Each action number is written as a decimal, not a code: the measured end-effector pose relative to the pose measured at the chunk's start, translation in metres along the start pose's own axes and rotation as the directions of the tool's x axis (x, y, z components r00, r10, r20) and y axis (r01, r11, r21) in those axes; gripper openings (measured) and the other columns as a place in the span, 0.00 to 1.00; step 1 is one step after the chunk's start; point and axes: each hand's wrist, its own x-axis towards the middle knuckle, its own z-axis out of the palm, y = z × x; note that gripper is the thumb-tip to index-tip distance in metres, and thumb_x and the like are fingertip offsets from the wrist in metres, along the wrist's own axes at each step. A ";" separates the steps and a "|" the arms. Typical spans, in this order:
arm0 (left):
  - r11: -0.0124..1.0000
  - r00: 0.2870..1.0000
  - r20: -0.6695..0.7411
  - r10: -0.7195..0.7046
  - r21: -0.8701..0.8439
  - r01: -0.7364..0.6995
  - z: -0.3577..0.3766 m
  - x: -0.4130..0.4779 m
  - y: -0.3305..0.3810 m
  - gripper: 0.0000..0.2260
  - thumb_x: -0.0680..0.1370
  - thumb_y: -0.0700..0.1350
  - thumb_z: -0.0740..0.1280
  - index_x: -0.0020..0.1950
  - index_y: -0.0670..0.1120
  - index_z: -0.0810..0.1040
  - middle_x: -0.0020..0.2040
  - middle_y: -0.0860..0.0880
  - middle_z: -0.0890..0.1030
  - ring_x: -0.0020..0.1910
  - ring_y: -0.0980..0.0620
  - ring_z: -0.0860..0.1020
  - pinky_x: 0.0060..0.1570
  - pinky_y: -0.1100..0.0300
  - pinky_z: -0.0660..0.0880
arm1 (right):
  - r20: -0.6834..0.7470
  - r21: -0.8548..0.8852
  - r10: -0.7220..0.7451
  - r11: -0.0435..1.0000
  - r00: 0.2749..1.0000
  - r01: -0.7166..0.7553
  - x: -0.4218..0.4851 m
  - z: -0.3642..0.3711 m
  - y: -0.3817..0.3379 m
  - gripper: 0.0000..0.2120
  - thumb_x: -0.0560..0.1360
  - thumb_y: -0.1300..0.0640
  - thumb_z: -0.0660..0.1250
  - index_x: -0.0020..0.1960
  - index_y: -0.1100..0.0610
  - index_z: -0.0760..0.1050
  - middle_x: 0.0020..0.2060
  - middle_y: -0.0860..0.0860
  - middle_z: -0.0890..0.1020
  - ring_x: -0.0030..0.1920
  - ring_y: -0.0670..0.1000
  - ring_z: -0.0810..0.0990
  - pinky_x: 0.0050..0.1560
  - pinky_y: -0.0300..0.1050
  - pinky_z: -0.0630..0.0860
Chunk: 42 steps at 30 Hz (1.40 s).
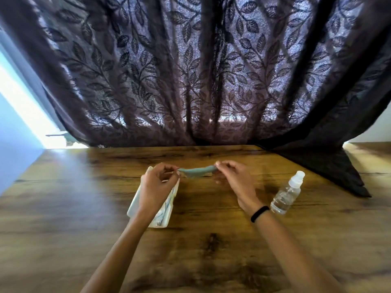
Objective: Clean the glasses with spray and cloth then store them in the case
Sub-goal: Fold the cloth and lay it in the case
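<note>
Fingers of the left hand pinch one end of the grey-green cloth; the right hand pinches the other end, stretching it above the desk. Both forearms reach forward from the near edge. Under the left hand lies the open white case, something thin inside. The spray bottle stands toward the right edge. A dark curtain hangs behind the far edge.

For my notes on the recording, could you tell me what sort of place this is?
Probably a room at home: a wooden table stands against a window hung with a dark leaf-patterned curtain, and daylight comes in past the curtain's left edge.
</note>
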 end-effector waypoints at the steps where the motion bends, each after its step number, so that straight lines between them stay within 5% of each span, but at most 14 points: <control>1: 0.993 0.997 -0.027 0.068 0.098 -0.065 -0.010 -0.004 0.001 0.09 0.71 0.38 0.72 0.42 0.52 0.79 0.38 0.59 0.82 0.39 0.66 0.80 0.35 0.75 0.73 | 0.017 0.017 -0.008 1.000 1.000 0.008 0.003 0.009 -0.003 0.06 0.74 0.57 0.67 0.45 0.60 0.79 0.39 0.55 0.84 0.36 0.48 0.83 0.33 0.37 0.79; 8: 0.861 0.942 -0.071 0.328 0.434 -0.267 -0.062 -0.043 -0.002 0.09 0.69 0.32 0.73 0.46 0.41 0.82 0.43 0.49 0.83 0.37 0.57 0.81 0.39 0.76 0.74 | 0.215 -0.082 -0.106 0.989 0.971 0.126 0.022 0.074 -0.006 0.04 0.72 0.66 0.68 0.47 0.66 0.78 0.38 0.56 0.81 0.35 0.45 0.79 0.34 0.35 0.78; 14: 0.715 0.927 0.045 0.372 0.623 -0.317 -0.054 -0.068 -0.016 0.08 0.68 0.37 0.74 0.45 0.44 0.83 0.46 0.47 0.84 0.35 0.54 0.82 0.33 0.66 0.77 | 0.333 -0.249 -0.133 0.943 0.934 0.223 0.035 0.108 0.003 0.09 0.71 0.69 0.67 0.51 0.65 0.76 0.42 0.60 0.80 0.41 0.50 0.78 0.40 0.41 0.78; 18: 0.617 0.934 0.186 0.305 0.709 -0.342 -0.042 -0.081 -0.028 0.08 0.68 0.43 0.75 0.45 0.49 0.83 0.46 0.53 0.84 0.41 0.55 0.82 0.29 0.59 0.79 | 0.306 -0.429 -0.119 0.868 0.945 0.249 0.041 0.108 0.017 0.06 0.69 0.66 0.69 0.46 0.63 0.80 0.43 0.57 0.82 0.42 0.48 0.77 0.45 0.47 0.77; 26: 0.617 0.940 0.220 0.260 0.711 -0.337 -0.043 -0.085 -0.023 0.06 0.72 0.50 0.70 0.45 0.51 0.84 0.44 0.55 0.84 0.44 0.56 0.79 0.30 0.59 0.80 | 0.282 -0.534 -0.066 0.818 0.957 0.214 0.039 0.105 0.035 0.03 0.71 0.62 0.69 0.44 0.59 0.80 0.42 0.54 0.83 0.40 0.46 0.77 0.41 0.43 0.76; 31: 0.681 0.942 0.011 0.335 0.689 -0.250 -0.059 -0.065 -0.021 0.11 0.74 0.50 0.64 0.50 0.46 0.82 0.47 0.50 0.83 0.45 0.56 0.76 0.34 0.70 0.72 | 0.137 -0.389 -0.070 0.914 0.988 0.119 0.031 0.094 0.036 0.06 0.73 0.60 0.67 0.50 0.57 0.76 0.42 0.48 0.78 0.43 0.47 0.78 0.42 0.42 0.79; 35: 0.843 0.985 -0.155 0.074 0.538 0.021 -0.078 -0.033 -0.036 0.15 0.77 0.54 0.61 0.53 0.46 0.81 0.47 0.54 0.80 0.42 0.56 0.77 0.34 0.69 0.69 | 0.095 -0.350 0.058 0.937 0.994 -0.021 0.016 0.085 0.042 0.05 0.75 0.59 0.66 0.50 0.56 0.73 0.43 0.50 0.78 0.37 0.46 0.79 0.33 0.36 0.79; 38: 0.924 0.937 0.119 -0.328 0.247 0.292 -0.084 -0.010 -0.048 0.24 0.75 0.60 0.53 0.52 0.42 0.77 0.50 0.42 0.81 0.45 0.47 0.80 0.44 0.51 0.78 | 0.131 -0.303 0.216 0.938 0.968 -0.168 0.004 0.082 0.045 0.12 0.75 0.59 0.65 0.58 0.60 0.72 0.42 0.50 0.78 0.36 0.48 0.81 0.41 0.44 0.81; 40: 0.875 0.816 0.323 -0.479 0.106 0.472 -0.086 -0.003 -0.053 0.24 0.77 0.59 0.53 0.59 0.43 0.74 0.50 0.45 0.81 0.42 0.52 0.82 0.38 0.58 0.79 | 0.181 -0.241 0.257 0.948 0.949 -0.210 -0.003 0.082 0.044 0.15 0.76 0.60 0.65 0.62 0.60 0.71 0.45 0.51 0.79 0.36 0.48 0.81 0.39 0.41 0.81; 42: 0.835 0.744 0.394 -0.540 0.137 0.533 -0.087 -0.001 -0.054 0.23 0.78 0.59 0.54 0.64 0.46 0.71 0.50 0.49 0.81 0.43 0.56 0.83 0.34 0.63 0.78 | 0.216 -0.189 0.272 0.954 0.938 -0.233 -0.010 0.083 0.042 0.17 0.76 0.61 0.64 0.63 0.60 0.70 0.50 0.55 0.79 0.37 0.48 0.81 0.39 0.40 0.80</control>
